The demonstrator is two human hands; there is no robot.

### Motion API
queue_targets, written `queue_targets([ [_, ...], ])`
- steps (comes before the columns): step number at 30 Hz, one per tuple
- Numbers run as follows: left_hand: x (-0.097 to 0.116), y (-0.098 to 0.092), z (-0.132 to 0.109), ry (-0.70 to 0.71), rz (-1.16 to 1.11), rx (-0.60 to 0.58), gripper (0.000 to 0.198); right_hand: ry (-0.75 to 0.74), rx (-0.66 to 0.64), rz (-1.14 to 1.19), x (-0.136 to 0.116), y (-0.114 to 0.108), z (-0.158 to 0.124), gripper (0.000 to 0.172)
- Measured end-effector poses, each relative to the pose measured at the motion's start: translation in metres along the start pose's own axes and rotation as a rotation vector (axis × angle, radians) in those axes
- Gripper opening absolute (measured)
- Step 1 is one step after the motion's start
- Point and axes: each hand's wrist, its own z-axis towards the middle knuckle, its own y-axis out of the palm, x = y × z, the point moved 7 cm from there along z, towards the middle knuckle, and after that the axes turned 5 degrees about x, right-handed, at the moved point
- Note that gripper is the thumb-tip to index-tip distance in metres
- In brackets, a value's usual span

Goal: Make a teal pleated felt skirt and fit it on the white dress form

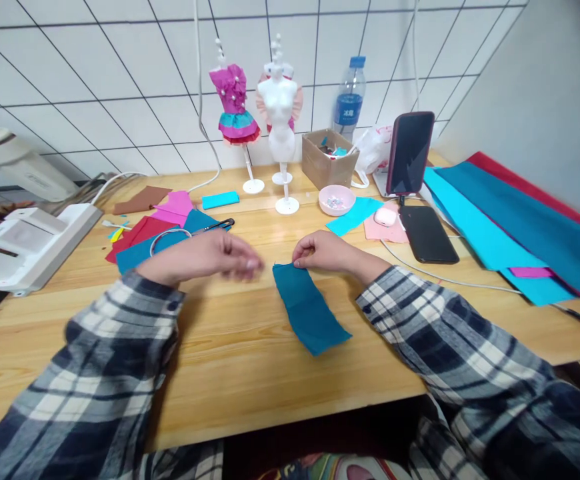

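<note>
A teal strip (310, 308) of thin crepe paper or cloth slants over the wooden table. My right hand (323, 252) pinches its top edge between thumb and fingers, while the lower end rests on the wood. To the left of the strip and apart from it is my left hand (230, 257), its fingers drawn together and their tips blurred. Whether something small is between those tips cannot be made out. Scissors (215, 227) lie just behind my left hand on a teal sheet (137, 257), with one loop near my wrist.
At the back stand a bare white mini mannequin (281, 127) and a dressed one (235, 107). Nearby are a cardboard box (320, 167), a pink bead bowl (337, 200) and a bottle (350, 100). Right: an upright phone (410, 153), a black power bank (429, 233), coloured sheets (525, 227).
</note>
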Motion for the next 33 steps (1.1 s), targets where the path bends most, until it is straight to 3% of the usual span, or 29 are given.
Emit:
queue_targets([
  [1, -0.001, -0.014, 0.007, 0.048, 0.073, 0.273, 0.039, -0.006, 0.007, -0.033, -0.002, 0.001, 0.0, 0.011],
  [2, 0.001, -0.015, 0.013, 0.104, 0.158, 0.422, 0.044, -0.012, 0.011, -0.057, -0.003, 0.002, 0.0, 0.012],
  [3, 0.005, -0.006, 0.02, 0.172, 0.245, 0.458, 0.048, -0.017, 0.015, -0.071, -0.004, 0.003, 0.0, 0.012],
  [7, 0.01, 0.027, 0.039, 0.263, 0.483, 0.424, 0.034, -0.03, 0.049, -0.106, -0.004, 0.002, 0.0, 0.012],
  [13, 0.009, 0.022, 0.035, 0.262, 0.502, 0.434, 0.018, -0.032, 0.057, -0.095, -0.003, 0.003, 0.001, 0.01],
  [27, 0.004, 0.022, 0.033, 0.303, 0.576, 0.459, 0.02, -0.113, 0.158, -0.158, 0.004, 0.002, 0.001, 0.011],
  [33, 0.005, 0.023, 0.028, 0.355, 0.632, 0.481, 0.02, -0.231, 0.214, -0.262, 0.0, 0.002, -0.002, 0.008],
])
